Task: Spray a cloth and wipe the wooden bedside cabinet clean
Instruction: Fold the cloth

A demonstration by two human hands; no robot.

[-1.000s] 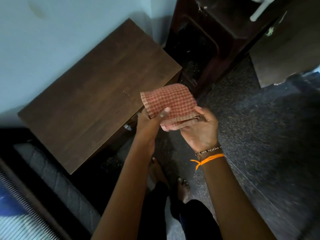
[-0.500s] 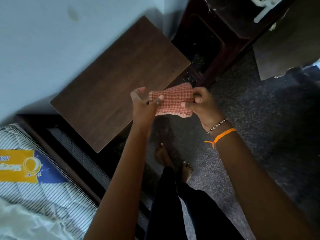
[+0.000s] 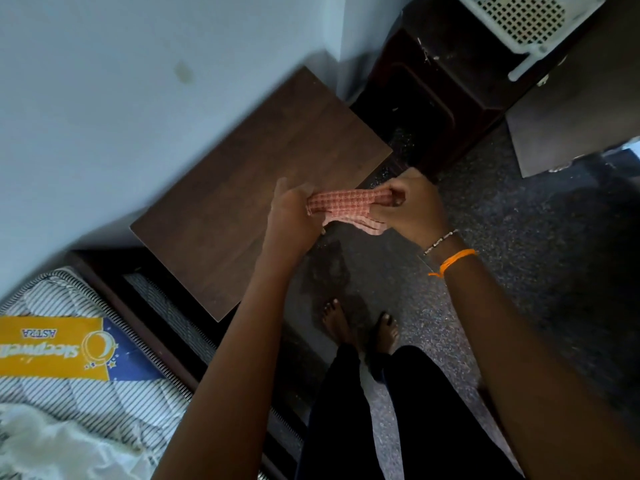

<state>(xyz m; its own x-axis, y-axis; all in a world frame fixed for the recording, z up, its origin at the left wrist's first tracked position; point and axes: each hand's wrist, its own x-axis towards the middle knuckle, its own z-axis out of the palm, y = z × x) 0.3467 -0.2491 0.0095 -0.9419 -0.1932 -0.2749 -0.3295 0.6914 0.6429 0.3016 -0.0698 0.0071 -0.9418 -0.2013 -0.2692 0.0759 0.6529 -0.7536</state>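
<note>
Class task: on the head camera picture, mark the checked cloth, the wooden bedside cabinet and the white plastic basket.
checked cloth (image 3: pixel 348 202): head view, middle of the stretched part between the hands.
wooden bedside cabinet (image 3: pixel 263 188): head view, bare middle of its top.
white plastic basket (image 3: pixel 519 19): head view, its perforated wall.

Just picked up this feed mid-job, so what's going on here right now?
A person stands barefoot beside the wooden bedside cabinet, holding a red checked cloth bunched between both hands. The left hand grips one end and the right hand grips the other, just above the cabinet's front edge. The cloth is not touching the cabinet top, so wiping has not begun. No spray bottle is in view. A striped mattress lies at lower left, and a white perforated basket sits at the top right.
</note>
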